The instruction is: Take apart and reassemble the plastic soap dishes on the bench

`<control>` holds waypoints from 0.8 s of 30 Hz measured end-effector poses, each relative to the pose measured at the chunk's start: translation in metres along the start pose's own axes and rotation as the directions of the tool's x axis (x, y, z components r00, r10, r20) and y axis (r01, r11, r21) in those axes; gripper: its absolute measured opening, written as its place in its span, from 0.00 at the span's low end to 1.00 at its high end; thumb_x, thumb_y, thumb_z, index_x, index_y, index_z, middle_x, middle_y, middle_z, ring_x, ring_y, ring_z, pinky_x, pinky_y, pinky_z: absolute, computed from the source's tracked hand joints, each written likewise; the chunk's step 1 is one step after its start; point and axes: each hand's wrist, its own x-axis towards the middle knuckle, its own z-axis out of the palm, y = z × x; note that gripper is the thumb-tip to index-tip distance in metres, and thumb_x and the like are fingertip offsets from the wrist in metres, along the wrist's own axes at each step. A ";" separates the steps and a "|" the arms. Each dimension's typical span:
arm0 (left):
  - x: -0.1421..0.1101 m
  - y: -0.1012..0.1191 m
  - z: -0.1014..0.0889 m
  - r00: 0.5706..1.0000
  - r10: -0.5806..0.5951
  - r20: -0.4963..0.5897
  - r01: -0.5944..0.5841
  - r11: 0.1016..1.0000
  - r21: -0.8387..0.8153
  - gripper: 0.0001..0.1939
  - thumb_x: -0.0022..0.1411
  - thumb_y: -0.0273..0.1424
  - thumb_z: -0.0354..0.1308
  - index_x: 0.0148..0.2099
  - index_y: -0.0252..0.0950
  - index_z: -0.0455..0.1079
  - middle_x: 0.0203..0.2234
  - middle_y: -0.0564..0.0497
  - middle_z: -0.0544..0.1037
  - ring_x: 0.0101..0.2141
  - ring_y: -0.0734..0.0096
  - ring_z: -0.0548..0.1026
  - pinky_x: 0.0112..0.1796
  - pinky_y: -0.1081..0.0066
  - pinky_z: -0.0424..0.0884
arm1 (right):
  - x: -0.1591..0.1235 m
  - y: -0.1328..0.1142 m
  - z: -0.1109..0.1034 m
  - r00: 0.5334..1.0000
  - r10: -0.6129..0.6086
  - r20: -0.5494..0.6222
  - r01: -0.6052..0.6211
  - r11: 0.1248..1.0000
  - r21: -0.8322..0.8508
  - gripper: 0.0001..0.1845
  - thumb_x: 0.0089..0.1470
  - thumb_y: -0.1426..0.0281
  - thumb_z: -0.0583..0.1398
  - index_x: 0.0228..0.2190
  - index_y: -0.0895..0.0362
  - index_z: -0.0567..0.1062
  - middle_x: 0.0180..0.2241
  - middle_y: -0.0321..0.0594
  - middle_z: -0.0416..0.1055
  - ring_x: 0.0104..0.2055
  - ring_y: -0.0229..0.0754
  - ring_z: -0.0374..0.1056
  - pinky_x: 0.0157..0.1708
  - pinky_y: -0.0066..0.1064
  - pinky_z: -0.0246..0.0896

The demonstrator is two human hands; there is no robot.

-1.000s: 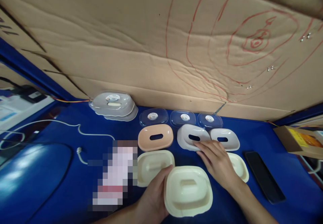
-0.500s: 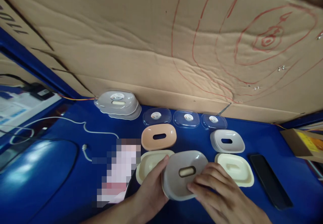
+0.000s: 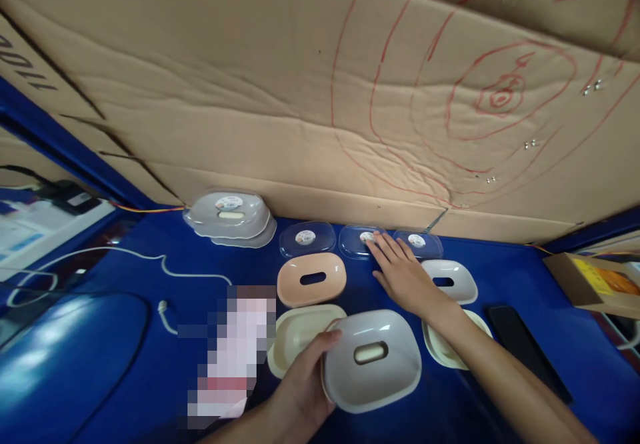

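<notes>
My left hand (image 3: 305, 371) grips the left side of a grey oval soap dish (image 3: 393, 381), its thumb over the rim. Through the dish's central slot shows a cream-coloured piece. My right hand (image 3: 400, 274) stretches out flat, fingers apart, over the middle clear plastic lid (image 3: 347, 243). Its fingertips are at the lid's round white label; I cannot tell whether they press on it. Another clear lid (image 3: 325, 234) lies left of it, and a third clear lid (image 3: 433, 247) is partly behind the hand.
A peach slotted dish (image 3: 290, 284), a cream tray (image 3: 285, 341), a grey slotted dish (image 3: 465, 281) and a second cream tray (image 3: 483, 324) lie around. Stacked lidded dishes (image 3: 250, 217) stand back left. A black tray (image 3: 525, 351) lies right, a white cable (image 3: 195, 275) left, cardboard (image 3: 250, 97) behind.
My right hand has let go of the grey soap dish and moved up and forward to the middle clear lid. My left hand still holds the dish, in nearly the same place.
</notes>
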 end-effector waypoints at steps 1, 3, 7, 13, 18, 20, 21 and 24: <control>0.000 0.001 0.002 1.000 0.008 -0.014 -0.008 1.000 -0.009 0.30 0.59 0.45 0.71 0.59 0.36 0.77 0.52 0.45 0.84 0.61 0.44 0.75 0.58 0.57 0.71 | 0.002 0.001 0.003 1.000 0.002 0.000 -0.002 1.000 0.008 0.35 0.68 0.73 0.55 0.73 0.57 0.57 0.73 0.56 0.58 0.76 0.60 0.52 0.72 0.62 0.50; -0.002 0.003 0.005 0.999 0.031 -0.016 -0.032 0.999 -0.027 0.26 0.63 0.45 0.69 0.59 0.36 0.78 0.52 0.46 0.84 0.61 0.47 0.75 0.58 0.59 0.71 | -0.001 0.001 0.001 1.000 -0.007 -0.004 0.007 1.000 0.024 0.33 0.70 0.72 0.55 0.73 0.55 0.58 0.71 0.55 0.61 0.74 0.59 0.56 0.71 0.63 0.52; -0.005 0.007 0.008 0.998 0.054 0.024 -0.053 0.997 -0.058 0.22 0.68 0.45 0.65 0.59 0.39 0.79 0.54 0.48 0.84 0.60 0.51 0.76 0.58 0.61 0.72 | -0.028 -0.011 -0.026 0.998 0.029 -0.054 -0.014 0.965 0.262 0.27 0.74 0.65 0.52 0.70 0.47 0.62 0.71 0.46 0.63 0.73 0.52 0.58 0.70 0.56 0.58; -0.005 0.008 0.007 0.996 0.077 0.034 -0.074 0.994 -0.078 0.23 0.71 0.44 0.63 0.60 0.36 0.78 0.56 0.43 0.82 0.59 0.49 0.76 0.60 0.57 0.71 | -0.068 -0.039 -0.054 0.994 0.073 0.076 -0.104 0.780 0.617 0.23 0.74 0.59 0.55 0.67 0.43 0.66 0.65 0.42 0.70 0.66 0.48 0.69 0.65 0.46 0.68; -0.003 0.011 0.012 0.990 0.127 -0.068 -0.133 0.986 -0.096 0.21 0.71 0.42 0.63 0.57 0.34 0.79 0.52 0.42 0.84 0.56 0.49 0.79 0.58 0.57 0.74 | -0.076 -0.057 -0.039 0.993 0.042 0.108 -0.090 0.867 0.490 0.30 0.72 0.60 0.58 0.70 0.45 0.59 0.70 0.46 0.62 0.72 0.49 0.60 0.69 0.49 0.63; -0.003 0.013 0.014 0.983 0.145 -0.112 -0.156 0.984 -0.090 0.19 0.70 0.40 0.64 0.56 0.33 0.80 0.50 0.42 0.85 0.55 0.50 0.79 0.57 0.58 0.75 | -0.077 -0.059 -0.034 0.993 0.031 0.117 -0.083 0.879 0.470 0.31 0.72 0.60 0.57 0.71 0.46 0.57 0.71 0.47 0.61 0.73 0.49 0.59 0.69 0.49 0.63; -0.003 0.013 0.015 0.981 0.150 -0.125 -0.161 0.983 -0.083 0.19 0.69 0.40 0.65 0.55 0.33 0.81 0.49 0.42 0.85 0.55 0.50 0.80 0.56 0.59 0.75 | -0.077 -0.058 -0.033 0.993 0.018 0.120 -0.072 0.882 0.465 0.32 0.72 0.59 0.58 0.72 0.46 0.56 0.71 0.47 0.60 0.73 0.50 0.59 0.69 0.49 0.64; -0.005 0.015 0.016 0.979 0.151 -0.138 -0.161 0.985 -0.066 0.18 0.69 0.39 0.65 0.55 0.34 0.81 0.49 0.43 0.85 0.55 0.51 0.80 0.56 0.60 0.76 | -0.065 -0.046 -0.034 0.994 -0.014 0.109 -0.037 0.894 0.446 0.32 0.72 0.57 0.57 0.72 0.45 0.57 0.71 0.46 0.62 0.72 0.51 0.60 0.68 0.52 0.64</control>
